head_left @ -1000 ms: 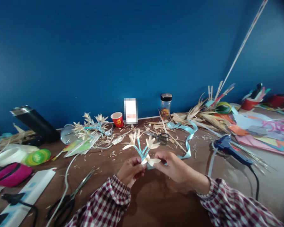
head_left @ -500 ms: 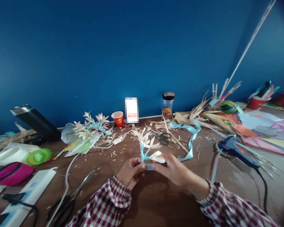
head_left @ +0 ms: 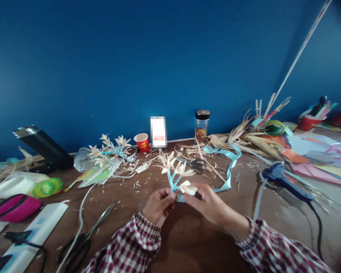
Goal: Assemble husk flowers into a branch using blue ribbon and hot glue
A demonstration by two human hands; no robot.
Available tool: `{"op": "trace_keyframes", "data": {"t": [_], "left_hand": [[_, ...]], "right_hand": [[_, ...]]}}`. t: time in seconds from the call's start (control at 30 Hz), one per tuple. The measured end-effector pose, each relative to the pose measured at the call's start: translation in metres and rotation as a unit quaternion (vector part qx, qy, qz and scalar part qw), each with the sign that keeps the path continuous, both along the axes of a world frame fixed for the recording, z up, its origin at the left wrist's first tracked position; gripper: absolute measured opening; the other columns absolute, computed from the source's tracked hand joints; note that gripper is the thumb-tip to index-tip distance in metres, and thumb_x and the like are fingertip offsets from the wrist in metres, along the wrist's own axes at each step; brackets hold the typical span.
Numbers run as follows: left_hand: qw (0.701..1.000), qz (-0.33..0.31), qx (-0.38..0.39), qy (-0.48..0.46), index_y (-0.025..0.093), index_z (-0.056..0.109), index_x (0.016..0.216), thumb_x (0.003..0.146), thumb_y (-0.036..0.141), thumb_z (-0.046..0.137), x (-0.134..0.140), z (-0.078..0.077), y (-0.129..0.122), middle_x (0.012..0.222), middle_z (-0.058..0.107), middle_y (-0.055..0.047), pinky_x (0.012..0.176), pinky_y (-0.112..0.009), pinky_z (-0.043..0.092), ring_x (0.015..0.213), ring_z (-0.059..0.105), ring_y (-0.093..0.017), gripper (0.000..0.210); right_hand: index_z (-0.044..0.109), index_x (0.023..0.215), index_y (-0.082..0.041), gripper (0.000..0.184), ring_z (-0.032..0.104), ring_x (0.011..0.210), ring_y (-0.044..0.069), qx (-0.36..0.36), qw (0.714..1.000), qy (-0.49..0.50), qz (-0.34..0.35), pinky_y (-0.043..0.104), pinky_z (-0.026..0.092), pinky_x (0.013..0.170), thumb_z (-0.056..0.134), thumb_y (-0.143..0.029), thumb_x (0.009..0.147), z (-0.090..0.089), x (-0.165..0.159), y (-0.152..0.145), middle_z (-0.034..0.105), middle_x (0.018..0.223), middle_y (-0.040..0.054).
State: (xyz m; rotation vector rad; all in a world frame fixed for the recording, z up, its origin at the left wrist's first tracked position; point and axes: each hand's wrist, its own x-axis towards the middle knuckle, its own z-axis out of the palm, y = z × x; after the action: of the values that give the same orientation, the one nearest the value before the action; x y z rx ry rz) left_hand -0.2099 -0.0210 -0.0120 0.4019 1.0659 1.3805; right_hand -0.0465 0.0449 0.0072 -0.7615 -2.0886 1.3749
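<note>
Between finger and thumb, my left hand (head_left: 161,204) pinches the base of a small spray of cream husk flowers (head_left: 174,172) with light-blue wrapped stems. My right hand (head_left: 208,203) is closed on a light-blue ribbon (head_left: 180,198), whose short flat stretch spans the gap between my two hands at the stem base. The lowest pale bloom sits just over my right fingertips and partly covers them. Behind the right hand, a longer length of the same ribbon curls across the table toward the back.
Scissors (head_left: 88,235) and a white power strip (head_left: 35,237) lie at left. A second flower spray (head_left: 110,148), a red paper cup (head_left: 142,142) and a lidded jar (head_left: 201,127) stand along the wall. Dried husks (head_left: 244,138) and a blue glue gun (head_left: 287,182) are at right.
The flower spray has turned a little, so its blooms spread more openly and lean slightly left. Both hands keep their hold and have shifted only slightly.
</note>
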Motion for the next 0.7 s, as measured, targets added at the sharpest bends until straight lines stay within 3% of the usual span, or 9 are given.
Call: {"op": "trace_keyframes", "data": {"t": [0.2,0.33,0.4,0.57,0.7], "left_hand": [[0.996,0.02,-0.02,-0.09,0.011,0.068,0.07,0.053,0.014,0.082,-0.0004,-0.0015,-0.0006,0.066,0.065,0.0,0.051,-0.015,0.05,0.05,0.057,-0.005,0.023],[0.991,0.02,-0.036,-0.124,0.013,0.069,0.088,0.066,0.009,0.073,-0.0017,-0.0027,-0.0013,0.061,0.063,0.001,0.055,-0.017,0.053,0.054,0.059,-0.006,0.022],[0.992,0.022,-0.041,-0.119,0.015,0.069,0.092,0.069,0.011,0.071,-0.0016,-0.0016,-0.0014,0.061,0.062,0.002,0.052,-0.017,0.052,0.053,0.057,-0.006,0.023],[0.994,0.038,-0.045,-0.089,0.015,0.068,0.089,0.07,0.012,0.07,0.0009,0.0021,-0.0004,0.087,0.068,-0.002,0.046,-0.012,0.049,0.052,0.054,-0.003,0.019],[0.996,0.048,-0.014,-0.07,0.013,0.067,0.084,0.069,0.017,0.072,0.0012,-0.0014,0.0014,0.075,0.065,0.0,0.048,-0.011,0.049,0.049,0.052,-0.001,0.016]], "right_hand": [[0.055,0.068,-0.015,0.022,0.037,0.054,0.008,-0.03,0.999,-0.012,-0.009,0.021,0.03,0.05,0.055,-0.032,0.082,0.007,0.0002,0.0012,0.045,0.057,-0.0051],[0.056,0.069,-0.015,0.023,0.037,0.054,0.008,-0.03,0.999,-0.016,-0.011,0.021,0.03,0.05,0.055,-0.034,0.082,0.0057,0.0016,0.0017,0.045,0.057,-0.0053],[0.056,0.069,-0.015,0.023,0.038,0.055,0.008,-0.03,0.999,-0.018,-0.013,0.021,0.03,0.051,0.055,-0.033,0.082,0.0044,0.0015,0.0017,0.046,0.058,-0.0048],[0.057,0.07,-0.015,0.021,0.043,0.059,0.009,-0.014,1.0,-0.012,-0.017,0.021,0.034,0.055,0.056,-0.032,0.081,0.0007,0.0,0.0007,0.052,0.062,-0.003],[0.057,0.07,-0.016,0.018,0.046,0.06,0.01,0.001,1.0,-0.015,-0.015,0.021,0.036,0.056,0.056,-0.03,0.081,0.0005,-0.0004,0.0003,0.053,0.063,-0.0026]]}}
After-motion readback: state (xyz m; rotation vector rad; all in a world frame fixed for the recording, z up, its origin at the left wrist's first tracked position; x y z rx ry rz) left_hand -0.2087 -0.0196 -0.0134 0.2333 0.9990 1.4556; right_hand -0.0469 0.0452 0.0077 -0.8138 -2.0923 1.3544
